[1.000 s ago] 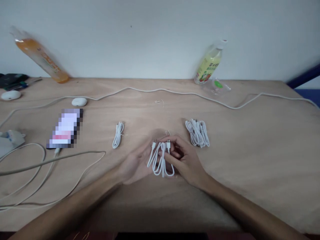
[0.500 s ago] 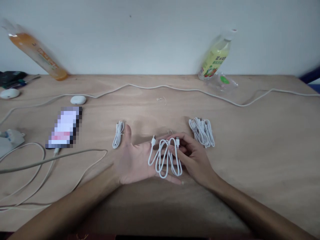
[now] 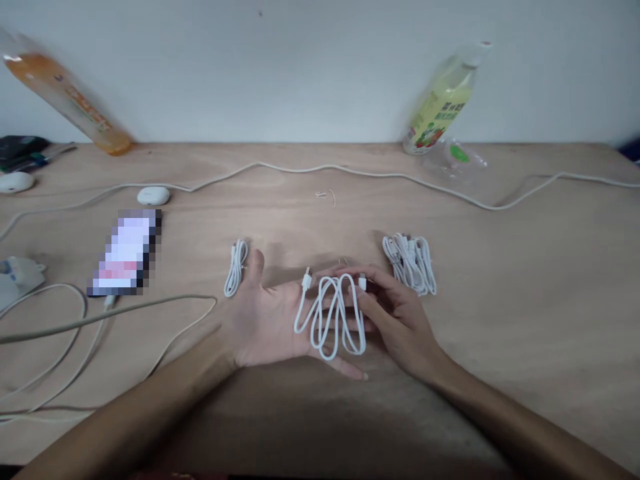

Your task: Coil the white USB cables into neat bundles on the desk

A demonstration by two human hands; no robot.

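Note:
My left hand (image 3: 270, 320) lies palm up on the wooden table (image 3: 525, 313), fingers stretched out. A looped white cable (image 3: 335, 317) hangs across its fingers. My right hand (image 3: 400, 320) sits just to the right, its fingertips pinching the upper loops and one plug end of that cable. A small coiled white cable (image 3: 236, 268) lies just left of my left thumb. A pile of several coiled white cables (image 3: 411, 263) lies beyond my right hand.
A phone (image 3: 125, 253) lies at the left with grey cords (image 3: 100, 320) trailing near it. A long white cord (image 3: 350, 175) runs across the back. An orange bottle (image 3: 65, 100) and a yellow-green bottle (image 3: 443, 100) stand by the wall. A white oval case (image 3: 153, 195) sits nearby.
My left hand has turned palm up and flattened out under the cable. The cable's loops have spread wider, while my right hand keeps its grip on the top.

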